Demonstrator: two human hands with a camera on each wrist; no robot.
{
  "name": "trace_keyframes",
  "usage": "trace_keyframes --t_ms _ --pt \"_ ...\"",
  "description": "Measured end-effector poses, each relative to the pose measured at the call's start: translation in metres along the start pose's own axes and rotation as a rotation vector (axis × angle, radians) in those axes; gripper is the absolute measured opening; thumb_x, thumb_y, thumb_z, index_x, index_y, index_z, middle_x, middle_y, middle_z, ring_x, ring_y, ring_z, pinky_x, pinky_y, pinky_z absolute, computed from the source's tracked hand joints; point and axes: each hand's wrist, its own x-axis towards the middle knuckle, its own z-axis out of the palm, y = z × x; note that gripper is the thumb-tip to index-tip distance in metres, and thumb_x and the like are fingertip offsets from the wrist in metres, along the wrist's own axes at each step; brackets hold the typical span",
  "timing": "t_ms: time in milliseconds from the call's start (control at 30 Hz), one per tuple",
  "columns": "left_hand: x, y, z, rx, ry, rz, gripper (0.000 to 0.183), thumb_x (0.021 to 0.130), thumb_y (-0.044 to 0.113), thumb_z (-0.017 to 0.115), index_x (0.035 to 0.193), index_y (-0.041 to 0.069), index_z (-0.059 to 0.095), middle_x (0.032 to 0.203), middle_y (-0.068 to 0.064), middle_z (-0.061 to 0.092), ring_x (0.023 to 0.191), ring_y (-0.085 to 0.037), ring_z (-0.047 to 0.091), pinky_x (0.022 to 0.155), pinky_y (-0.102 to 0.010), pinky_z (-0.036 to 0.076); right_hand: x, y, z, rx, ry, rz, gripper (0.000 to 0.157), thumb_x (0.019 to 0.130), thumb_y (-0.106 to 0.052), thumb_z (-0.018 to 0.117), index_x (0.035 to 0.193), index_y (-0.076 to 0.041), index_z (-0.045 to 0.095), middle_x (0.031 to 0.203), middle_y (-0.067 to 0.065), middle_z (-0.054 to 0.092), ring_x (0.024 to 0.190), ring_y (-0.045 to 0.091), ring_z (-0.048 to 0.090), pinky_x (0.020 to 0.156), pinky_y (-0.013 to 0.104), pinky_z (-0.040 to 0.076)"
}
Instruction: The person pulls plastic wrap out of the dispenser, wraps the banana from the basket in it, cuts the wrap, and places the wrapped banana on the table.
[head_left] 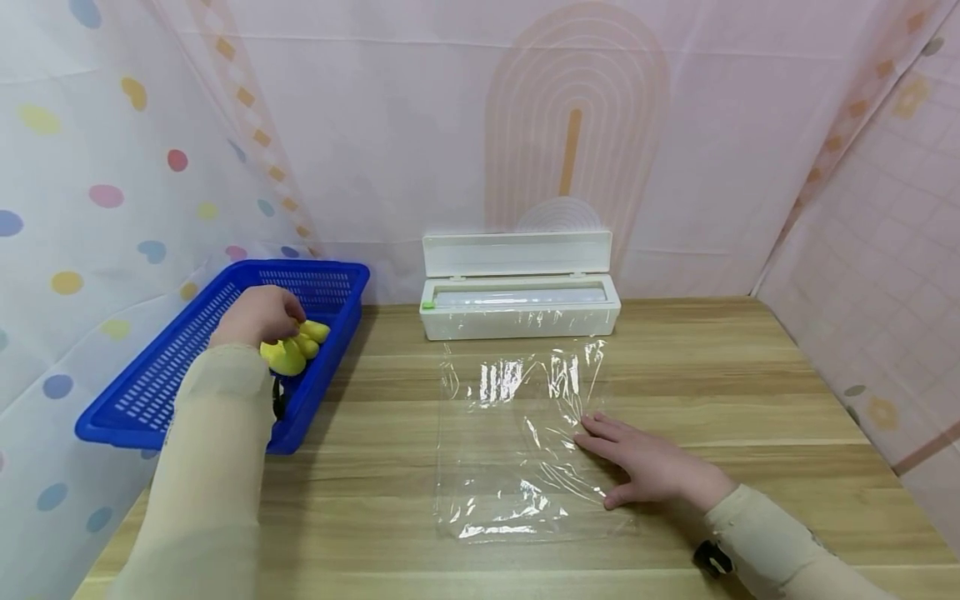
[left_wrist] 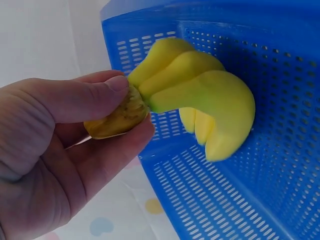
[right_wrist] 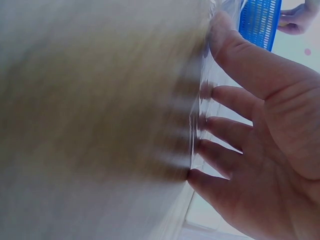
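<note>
My left hand [head_left: 258, 317] reaches into the blue basket [head_left: 365, 287] and pinches a bunch of bananas [head_left: 285, 357] by its brown stem end [left_wrist: 122, 117]. In the left wrist view the yellow fruit [left_wrist: 220, 95] hangs curved against the basket's perforated wall. My right hand [head_left: 652, 467] rests with spread fingers on the right edge of a sheet of clear plastic wrap [head_left: 510, 450]. The wrap lies wrinkled on the table, running toward me from a white wrap dispenser [head_left: 521, 323]. In the right wrist view the fingertips [right_wrist: 197, 175] touch the film.
The dispenser's lid [head_left: 517, 254] stands raised at the back, with a small green piece [head_left: 428, 306] at its left end. A dark object [head_left: 278, 400] shows in the basket beside my left sleeve. Patterned cloth [head_left: 390, 150] hangs behind and along both sides of the wooden table [head_left: 690, 358].
</note>
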Motion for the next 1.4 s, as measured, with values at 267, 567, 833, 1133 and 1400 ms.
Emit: trace_keyframes --t_ms 267,567,833,1133,1400 --pt "-0.003 0.007 -0.005 0.042 0.044 0.060 0.029 0.087 -0.002 0.060 0.115 -0.004 0.067 0.123 -0.030 0.058 0.106 -0.045 0.052 0.087 -0.062 0.048 -0.001 0.000 0.000 -0.007 0.003 -0.005 0.093 0.075 -0.044 0.080 0.149 -0.003 0.041 0.157 0.023 0.028 0.142 0.046 0.026 0.111 0.058 0.030" --pt "-0.007 0.006 -0.010 0.083 0.118 0.086 0.031 0.085 -0.007 0.057 0.114 -0.005 0.066 0.121 -0.031 0.059 0.107 -0.045 0.051 0.089 -0.063 0.045 -0.001 -0.001 0.001 0.000 0.002 -0.003 0.092 0.076 -0.043 0.080 0.149 -0.003 0.041 0.157 0.023 0.028 0.143 0.046 0.025 0.111 0.058 0.029" --pt "-0.014 0.008 -0.018 0.144 0.209 0.146 0.029 0.084 -0.009 0.057 0.112 -0.007 0.067 0.116 -0.032 0.061 0.103 -0.046 0.054 0.090 -0.063 0.045 -0.002 -0.003 -0.001 0.007 0.005 -0.002 0.092 0.075 -0.042 0.081 0.149 -0.003 0.041 0.157 0.023 0.028 0.142 0.046 0.025 0.111 0.059 0.029" --pt "-0.021 0.019 -0.022 0.195 0.298 0.250 0.027 0.085 -0.010 0.060 0.111 -0.007 0.067 0.111 -0.030 0.064 0.096 -0.046 0.058 0.085 -0.062 0.047 -0.002 -0.003 -0.001 0.001 0.003 -0.008 0.092 0.075 -0.042 0.081 0.149 -0.003 0.041 0.156 0.024 0.029 0.142 0.046 0.026 0.111 0.059 0.030" --pt "-0.028 0.035 -0.022 0.229 0.357 0.324 0.023 0.088 -0.010 0.060 0.108 -0.005 0.069 0.106 -0.027 0.067 0.093 -0.042 0.061 0.083 -0.058 0.050 -0.001 -0.002 -0.002 0.002 0.003 -0.009 0.091 0.076 -0.041 0.081 0.149 -0.003 0.042 0.156 0.023 0.029 0.142 0.045 0.026 0.110 0.059 0.031"
